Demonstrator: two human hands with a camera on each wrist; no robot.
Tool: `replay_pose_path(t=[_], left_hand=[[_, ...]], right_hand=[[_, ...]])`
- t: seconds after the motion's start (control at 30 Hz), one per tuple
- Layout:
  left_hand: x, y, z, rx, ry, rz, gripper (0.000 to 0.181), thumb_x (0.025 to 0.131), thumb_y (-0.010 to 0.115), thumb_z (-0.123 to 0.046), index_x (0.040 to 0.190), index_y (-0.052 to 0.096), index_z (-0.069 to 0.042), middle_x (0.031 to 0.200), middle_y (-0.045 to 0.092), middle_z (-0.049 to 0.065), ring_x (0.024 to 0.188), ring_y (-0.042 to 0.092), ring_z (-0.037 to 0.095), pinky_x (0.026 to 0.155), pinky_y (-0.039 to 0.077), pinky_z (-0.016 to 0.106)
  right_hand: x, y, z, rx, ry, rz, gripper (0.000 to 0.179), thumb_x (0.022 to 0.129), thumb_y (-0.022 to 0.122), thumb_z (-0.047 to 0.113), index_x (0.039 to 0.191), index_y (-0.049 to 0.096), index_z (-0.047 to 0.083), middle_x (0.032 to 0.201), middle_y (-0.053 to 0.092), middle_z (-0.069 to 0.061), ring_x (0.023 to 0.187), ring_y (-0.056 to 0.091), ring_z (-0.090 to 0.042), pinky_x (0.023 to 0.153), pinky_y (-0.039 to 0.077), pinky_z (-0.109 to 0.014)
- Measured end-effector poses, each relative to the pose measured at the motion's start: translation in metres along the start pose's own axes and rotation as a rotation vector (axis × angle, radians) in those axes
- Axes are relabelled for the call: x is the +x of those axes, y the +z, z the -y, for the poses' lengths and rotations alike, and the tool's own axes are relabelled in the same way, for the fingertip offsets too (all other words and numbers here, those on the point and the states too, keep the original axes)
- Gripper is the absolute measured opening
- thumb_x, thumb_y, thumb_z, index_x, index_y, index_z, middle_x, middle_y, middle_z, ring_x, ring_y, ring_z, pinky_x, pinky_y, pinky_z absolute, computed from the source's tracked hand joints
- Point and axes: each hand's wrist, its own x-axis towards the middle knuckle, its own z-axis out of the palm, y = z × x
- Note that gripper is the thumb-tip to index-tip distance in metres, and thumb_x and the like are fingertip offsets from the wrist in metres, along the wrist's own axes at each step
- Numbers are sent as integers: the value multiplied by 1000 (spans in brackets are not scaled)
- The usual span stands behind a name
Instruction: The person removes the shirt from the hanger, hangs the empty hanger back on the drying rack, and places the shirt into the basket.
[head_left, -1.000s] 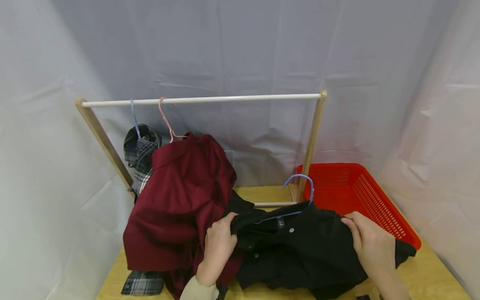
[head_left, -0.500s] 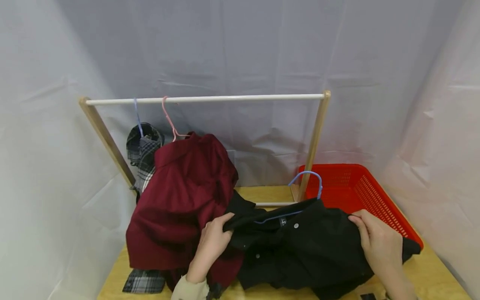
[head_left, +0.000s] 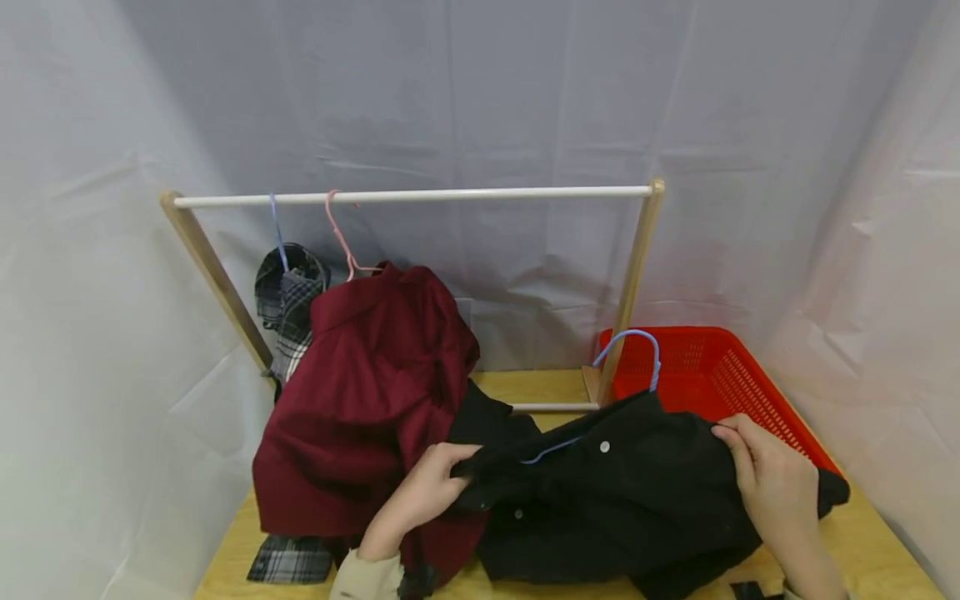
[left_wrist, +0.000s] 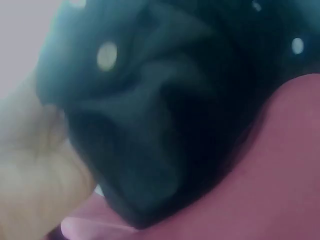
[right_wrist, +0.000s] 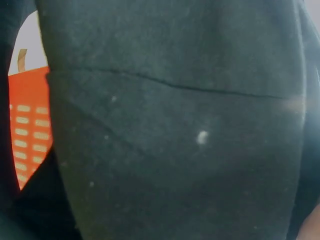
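A black shirt [head_left: 630, 492] with pale buttons is held up between my two hands above the table. My left hand [head_left: 431, 483] grips its front edge near the collar. On the other side, my right hand [head_left: 776, 475] pinches the shirt's shoulder between thumb and fingers. A blue hanger [head_left: 657, 358] sits inside the shirt; its hook rises free from the collar, and its lower part is mostly covered by cloth. Black fabric with buttons fills much of the left wrist view beside my hand [left_wrist: 40, 165]. The right wrist view shows mainly a black sleeve [right_wrist: 175, 125].
A rack with a white rail [head_left: 487, 195] stands behind. From it hang a maroon shirt [head_left: 367, 400] on a pink hanger [head_left: 339, 229] and a plaid shirt [head_left: 288, 296] on a blue hanger. A red basket [head_left: 772, 392] is at the right, partly behind the black shirt.
The black shirt's right side and the hanger hook have shifted right and slightly up with my right hand. My left hand has turned and moved slightly left, still holding the cloth.
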Motion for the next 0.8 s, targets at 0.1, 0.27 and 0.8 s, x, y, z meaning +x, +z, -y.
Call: replay_pose_path(t=[0.1, 0.27, 0.8], left_hand=[[-1, -3, 0, -78, 46, 63, 34, 89, 63, 9, 114, 77, -9, 114, 75, 5, 104, 65, 10, 90, 47, 21], [0, -1, 5, -221, 70, 81, 30, 90, 62, 7, 113, 76, -6, 113, 74, 7, 101, 63, 7, 90, 47, 22], [1, 20, -7, -492, 41, 115, 27, 99, 66, -14, 117, 66, 6, 111, 68, -4, 104, 59, 3, 90, 48, 23]], right_hand=[[-2, 0, -3, 3, 2, 5, 54, 101, 44, 53, 85, 68, 8, 71, 69, -9, 47, 53, -25, 40, 32, -26], [-4, 1, -6, 31, 23, 3, 50, 102, 47, 50, 84, 69, 8, 70, 69, -7, 48, 53, -20, 42, 33, -26], [-7, 5, 17, 279, 248, 108, 18, 97, 63, -3, 87, 69, 12, 71, 60, 10, 61, 45, 5, 60, 36, -14]])
